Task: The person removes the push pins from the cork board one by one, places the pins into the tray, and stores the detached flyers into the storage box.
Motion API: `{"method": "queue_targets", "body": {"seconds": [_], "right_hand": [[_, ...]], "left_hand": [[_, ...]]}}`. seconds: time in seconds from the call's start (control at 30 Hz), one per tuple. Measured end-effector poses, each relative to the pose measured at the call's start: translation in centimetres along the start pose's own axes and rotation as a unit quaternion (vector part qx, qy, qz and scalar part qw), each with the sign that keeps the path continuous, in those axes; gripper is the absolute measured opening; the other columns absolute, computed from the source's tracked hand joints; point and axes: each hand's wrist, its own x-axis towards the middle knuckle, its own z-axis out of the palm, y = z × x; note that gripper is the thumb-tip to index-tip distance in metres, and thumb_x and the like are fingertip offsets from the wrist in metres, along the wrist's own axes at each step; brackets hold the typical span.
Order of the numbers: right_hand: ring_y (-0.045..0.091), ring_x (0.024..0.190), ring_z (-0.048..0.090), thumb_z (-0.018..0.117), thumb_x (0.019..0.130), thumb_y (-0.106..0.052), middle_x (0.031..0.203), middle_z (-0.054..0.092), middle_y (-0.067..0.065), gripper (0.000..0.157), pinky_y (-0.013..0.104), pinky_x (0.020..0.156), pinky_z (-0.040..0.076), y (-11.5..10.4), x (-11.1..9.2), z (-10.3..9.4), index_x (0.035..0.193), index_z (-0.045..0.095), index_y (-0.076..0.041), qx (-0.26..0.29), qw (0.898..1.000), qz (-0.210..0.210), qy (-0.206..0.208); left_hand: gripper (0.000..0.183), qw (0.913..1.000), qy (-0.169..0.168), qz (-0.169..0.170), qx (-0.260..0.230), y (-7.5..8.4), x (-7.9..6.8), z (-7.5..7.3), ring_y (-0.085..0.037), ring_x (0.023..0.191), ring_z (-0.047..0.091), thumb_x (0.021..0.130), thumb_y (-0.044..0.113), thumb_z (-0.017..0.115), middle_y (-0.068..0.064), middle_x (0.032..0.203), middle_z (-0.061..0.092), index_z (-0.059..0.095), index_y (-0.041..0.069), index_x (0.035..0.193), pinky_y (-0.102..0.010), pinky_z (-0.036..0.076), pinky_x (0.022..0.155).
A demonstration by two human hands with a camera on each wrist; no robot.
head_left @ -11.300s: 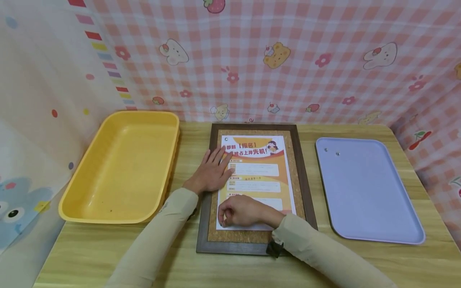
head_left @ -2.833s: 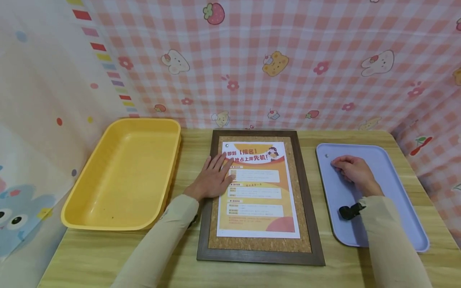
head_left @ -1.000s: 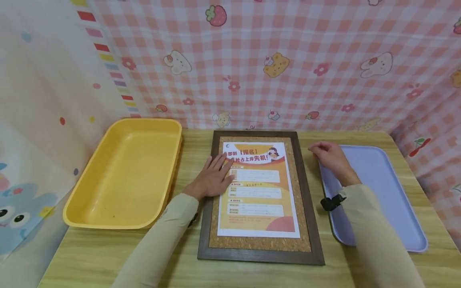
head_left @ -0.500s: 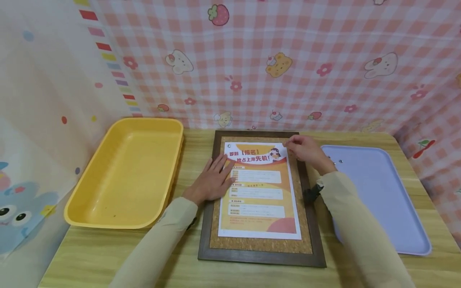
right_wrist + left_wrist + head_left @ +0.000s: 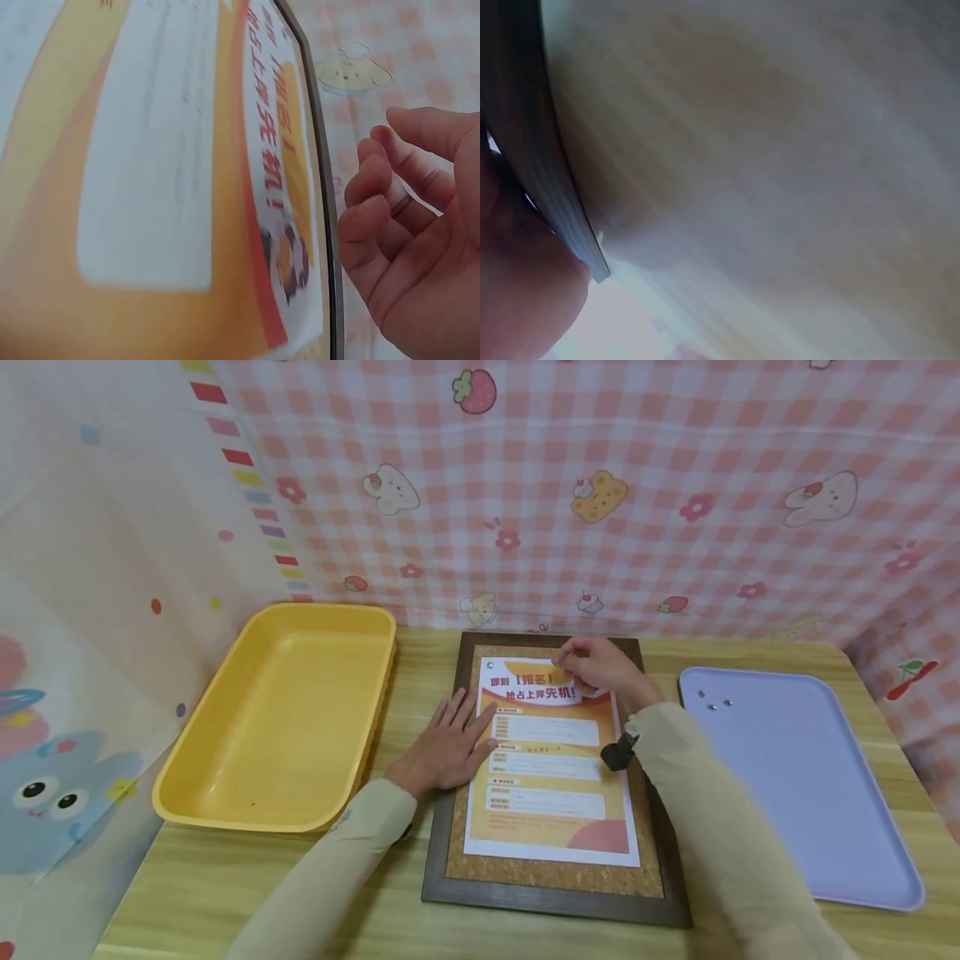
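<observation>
A printed orange-and-white poster [image 5: 543, 793] lies on a cork board [image 5: 555, 881] with a dark wooden frame [image 5: 555, 906]. One silver thumbtack [image 5: 490, 665] shows at the poster's top left corner. My left hand [image 5: 446, 747] rests with spread, straight fingers across the frame's left side and the poster's left edge. Over the poster's upper right part is my right hand [image 5: 596, 664], its fingers loosely bent. In the right wrist view, the thumb and fingertips [image 5: 382, 133] come near each other with nothing visible between them. The left wrist view shows mostly tabletop beside the frame edge [image 5: 536, 150].
To the right is a lilac tray [image 5: 802, 793] with three small silver tacks [image 5: 712, 707] near its upper left corner. A deep yellow bin [image 5: 277, 718] stands on the left. Checked cloth [image 5: 540, 485] hangs behind the wooden table [image 5: 187, 885].
My right hand has gone from the poster's lower left corner to the lilac tray, then back left over the poster's top. The tray shows three tacks instead of two. My left hand stays put.
</observation>
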Motion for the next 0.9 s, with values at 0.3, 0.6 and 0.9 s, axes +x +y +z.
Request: {"method": "queue_targets", "body": {"seconds": [0.3,0.6,0.9], "right_hand": [[0.021,0.068,0.050,0.058,0.092,-0.022,0.085,0.058,0.010,0.012,0.031,0.063,0.041,-1.2,2.1,2.6,0.098,0.065,-0.014,-0.084,0.995,-0.055,-0.007],[0.018,0.068,0.051,0.064,0.087,-0.018,0.077,0.055,0.005,0.017,0.029,0.062,0.042,-2.0,4.0,4.7,0.102,0.064,-0.011,-0.095,0.991,-0.090,-0.018],[0.016,0.066,0.051,0.063,0.086,-0.010,0.079,0.059,0.005,0.020,0.027,0.061,0.041,-1.7,4.9,6.5,0.107,0.063,-0.010,-0.114,0.987,-0.112,-0.006]], "left_hand": [[0.058,1.0000,0.000,0.001,0.007,-0.3,-0.4,0.1,-0.028,0.144,-0.003,0.101,0.046,0.022,-0.011,0.157,-0.001,0.012,0.021,0.152,-0.046,0.005,0.115],[0.059,0.9998,-0.018,-0.002,0.012,-0.2,-0.3,0.0,-0.027,0.143,-0.007,0.100,0.048,0.019,-0.010,0.157,-0.006,0.008,0.022,0.152,-0.045,0.005,0.115],[0.058,0.9998,-0.021,-0.003,0.002,-0.3,-0.2,0.1,-0.026,0.143,-0.008,0.101,0.047,0.021,-0.009,0.157,-0.007,0.008,0.023,0.152,-0.046,0.005,0.115]]}}
